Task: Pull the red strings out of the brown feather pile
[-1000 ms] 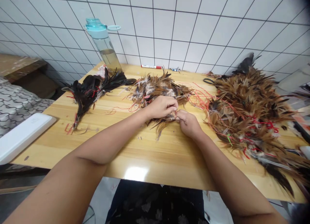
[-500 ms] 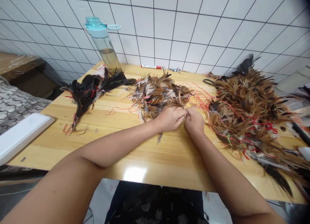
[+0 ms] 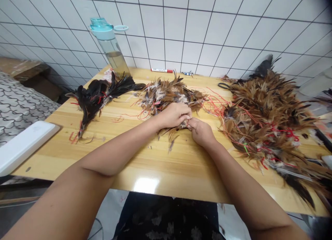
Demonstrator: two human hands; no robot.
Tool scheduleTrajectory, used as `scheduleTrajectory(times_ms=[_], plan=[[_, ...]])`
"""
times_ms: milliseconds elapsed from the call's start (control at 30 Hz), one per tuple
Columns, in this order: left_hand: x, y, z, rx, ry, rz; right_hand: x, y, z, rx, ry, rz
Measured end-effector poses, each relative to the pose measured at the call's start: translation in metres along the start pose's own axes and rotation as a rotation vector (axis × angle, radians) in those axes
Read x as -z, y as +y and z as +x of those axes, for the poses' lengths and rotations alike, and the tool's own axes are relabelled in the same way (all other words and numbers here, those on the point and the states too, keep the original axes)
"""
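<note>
My left hand (image 3: 176, 114) is closed at the near edge of the middle feather pile (image 3: 166, 94), its fingers curled around feathers (image 3: 169, 131) whose thin dark ends poke out beneath it. My right hand (image 3: 202, 132) is pinched shut and meets the left fingertips. A trace of red shows between the two hands, but what the right fingers grip is hidden. Red strings (image 3: 214, 105) lie tangled just beyond my right hand, running toward the large brown feather pile (image 3: 269, 101) on the right.
Black feathers (image 3: 92, 94) lie to the left, before a water bottle (image 3: 114, 53). A red-capped marker (image 3: 161, 70) rests along the tiled wall (image 3: 173, 32). At the left edge of the wooden table (image 3: 168, 167) is a white oblong device (image 3: 28, 146).
Both hands have shifted slightly left and away from me, still together. More feather ends now show below my left hand.
</note>
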State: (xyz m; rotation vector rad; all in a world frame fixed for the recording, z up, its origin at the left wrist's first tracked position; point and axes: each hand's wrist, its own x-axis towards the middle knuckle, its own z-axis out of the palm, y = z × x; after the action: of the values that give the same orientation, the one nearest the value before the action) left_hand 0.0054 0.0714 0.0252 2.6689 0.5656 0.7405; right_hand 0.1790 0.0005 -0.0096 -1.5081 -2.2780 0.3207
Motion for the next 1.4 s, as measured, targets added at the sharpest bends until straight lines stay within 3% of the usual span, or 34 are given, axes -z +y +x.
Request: scheduleTrajectory(times_ms=[100,167,267,367,500,633,767,833,933,1033,1100,1233,1400], plan=[[-0.002,-0.012,-0.003,0.093,-0.021,-0.211,-0.005,0.0,0.001,0.033,0.072,0.396],[-0.007,-0.017,-0.003,0.092,0.005,-0.291,-0.008,0.001,0.001,-0.056,0.114,0.701],[-0.016,-0.017,-0.002,0.154,0.094,-0.219,-0.009,0.001,0.001,-0.235,0.164,1.074],[-0.022,-0.006,-0.001,0.211,0.157,-0.099,-0.006,0.002,0.002,-0.337,0.219,1.264],[-0.023,0.012,0.0,0.097,0.184,-0.049,-0.001,0.003,0.005,-0.421,0.245,1.407],[-0.025,0.021,0.0,-0.015,0.214,0.051,-0.002,0.005,0.006,-0.46,0.253,1.423],[-0.03,0.025,-0.001,-0.105,0.2,0.189,-0.009,0.008,0.006,-0.457,0.26,1.277],[-0.03,0.026,-0.002,-0.127,0.186,0.298,-0.01,0.009,0.005,-0.426,0.268,1.058],[-0.025,0.03,-0.002,-0.184,0.113,0.436,-0.008,0.007,0.003,-0.334,0.273,0.489],[-0.018,0.031,-0.001,-0.207,0.04,0.488,-0.003,0.003,0.0,-0.296,0.172,0.014],[-0.013,0.029,0.001,-0.188,0.0,0.472,-0.001,0.002,-0.001,-0.253,0.086,-0.113],[0.0,0.015,0.002,-0.105,-0.067,0.27,-0.002,0.005,0.002,-0.092,0.012,0.029],[0.015,-0.005,0.0,0.047,-0.159,-0.203,-0.002,0.005,0.003,-0.03,-0.044,0.7]])
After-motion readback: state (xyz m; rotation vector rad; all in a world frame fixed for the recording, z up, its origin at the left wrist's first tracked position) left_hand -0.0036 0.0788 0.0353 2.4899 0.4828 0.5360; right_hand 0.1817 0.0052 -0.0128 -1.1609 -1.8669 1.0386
